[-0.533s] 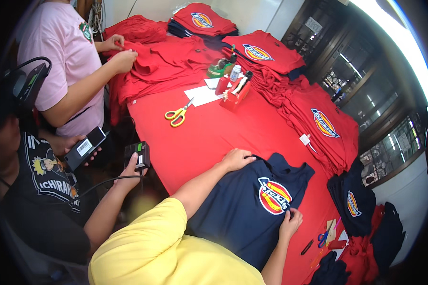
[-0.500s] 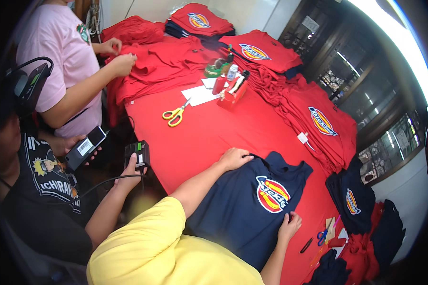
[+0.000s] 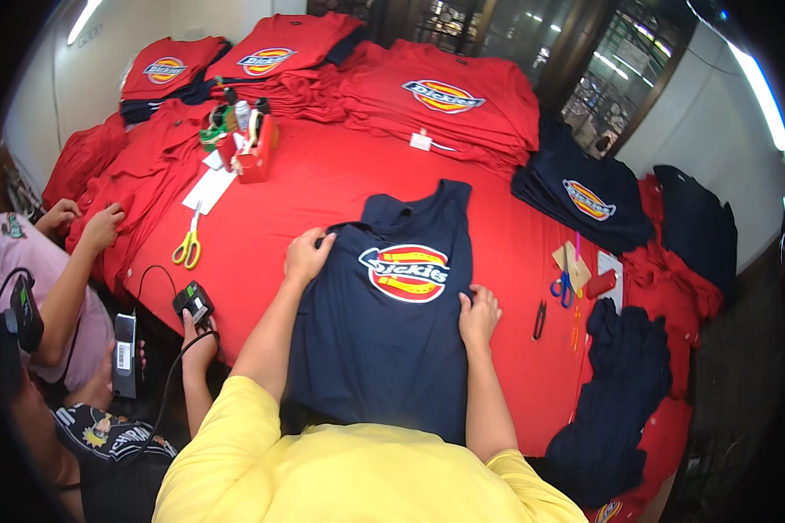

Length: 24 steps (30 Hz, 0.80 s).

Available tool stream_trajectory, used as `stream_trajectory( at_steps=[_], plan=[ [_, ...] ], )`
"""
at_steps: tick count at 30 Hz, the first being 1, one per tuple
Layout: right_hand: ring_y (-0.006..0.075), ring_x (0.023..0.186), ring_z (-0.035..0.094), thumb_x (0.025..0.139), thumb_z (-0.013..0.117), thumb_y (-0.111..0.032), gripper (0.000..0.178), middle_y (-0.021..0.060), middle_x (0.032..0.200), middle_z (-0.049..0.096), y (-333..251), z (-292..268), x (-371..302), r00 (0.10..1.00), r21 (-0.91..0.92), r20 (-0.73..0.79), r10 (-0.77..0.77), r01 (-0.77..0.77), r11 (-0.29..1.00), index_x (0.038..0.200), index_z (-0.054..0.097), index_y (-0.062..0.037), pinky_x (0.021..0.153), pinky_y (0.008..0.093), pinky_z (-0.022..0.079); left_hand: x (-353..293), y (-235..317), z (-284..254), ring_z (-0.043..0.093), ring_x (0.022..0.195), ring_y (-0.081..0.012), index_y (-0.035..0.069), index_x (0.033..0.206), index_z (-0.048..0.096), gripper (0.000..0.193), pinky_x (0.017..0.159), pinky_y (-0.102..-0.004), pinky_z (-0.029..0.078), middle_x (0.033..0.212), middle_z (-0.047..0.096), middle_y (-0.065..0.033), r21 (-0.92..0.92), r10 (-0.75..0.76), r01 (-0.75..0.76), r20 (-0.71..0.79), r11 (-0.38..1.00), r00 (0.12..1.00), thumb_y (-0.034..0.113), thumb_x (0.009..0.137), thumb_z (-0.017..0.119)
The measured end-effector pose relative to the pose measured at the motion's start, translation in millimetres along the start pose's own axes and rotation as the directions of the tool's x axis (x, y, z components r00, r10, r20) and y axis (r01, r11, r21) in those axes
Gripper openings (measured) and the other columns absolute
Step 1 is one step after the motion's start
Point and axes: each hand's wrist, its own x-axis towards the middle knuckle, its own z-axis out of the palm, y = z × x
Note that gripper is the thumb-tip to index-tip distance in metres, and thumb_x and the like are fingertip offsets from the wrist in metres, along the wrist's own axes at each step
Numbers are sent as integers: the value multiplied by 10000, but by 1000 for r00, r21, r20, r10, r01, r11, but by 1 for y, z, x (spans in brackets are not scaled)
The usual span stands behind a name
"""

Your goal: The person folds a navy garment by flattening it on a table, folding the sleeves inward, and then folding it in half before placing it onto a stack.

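A navy shirt (image 3: 371,349) lies front up before me, its neck end pointing away and an oval red, yellow and white emblem on its chest. No sleeves show; whether they are folded under I cannot tell. At the shirt's upper left edge, my left hand (image 3: 307,254) pinches the fabric near the shoulder. Lower down on the opposite side, my right hand (image 3: 480,315) has its thumb and fingers closed at the shirt's right edge. The lower end of the shirt disappears behind my yellow top.
Red cloth (image 3: 323,166) covers the table. Folded red shirts (image 3: 445,91) and navy shirts (image 3: 584,196) are stacked behind. Yellow scissors (image 3: 188,247), blue scissors (image 3: 563,288) and thread snips (image 3: 539,321) lie around. At left, one person handles red fabric; another holds a small black device (image 3: 192,302).
My view has swung to the right and now faces the shirt more squarely. Both hands stay at the shirt's edges; the right hand is now nearer the level of the emblem.
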Motion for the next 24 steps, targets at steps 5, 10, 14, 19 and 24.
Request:
stream_trajectory(
  at_steps=[5,10,14,19,24],
  plan=[
    [233,729,573,922,570,-179,136,115,798,597,42,-20,9,966,539,-137,219,-112,835,938,565,-44,690,323,452,-1,11,2,605,753,-349,46,803,617,292,662,-419,454,776,628,-138,-11,-26,25,-19,1000,999,325,885,604],
    [122,753,494,950,556,-125,108,19,832,541,148,-69,21,712,831,-231,663,-211,515,916,554,-23,720,274,445,-15,30,32,590,707,-284,12,798,613,240,658,-369,452,756,607,-120,-98,223,-219,35,971,974,235,887,630],
    [178,810,501,992,490,-270,292,74,865,526,67,-78,49,778,492,-543,317,-11,870,958,530,18,757,316,421,-30,64,47,605,768,-312,3,830,618,242,702,-386,471,803,621,-138,-20,269,-268,76,963,960,239,874,650],
    [320,1105,577,941,537,-154,138,137,1082,652,-74,-69,3,850,534,318,-420,206,820,1007,581,-41,993,418,400,-32,63,46,612,842,-313,25,915,614,216,750,-407,478,887,636,-125,-137,170,-156,97,978,981,223,852,672],
    [165,1013,624,957,490,-62,153,87,1063,668,-56,-93,-14,944,758,210,-255,8,653,1020,612,4,882,276,476,-44,68,30,552,989,-303,57,1024,630,221,850,-399,449,1062,608,-117,-17,231,-233,-96,972,968,165,837,675]
  ],
)
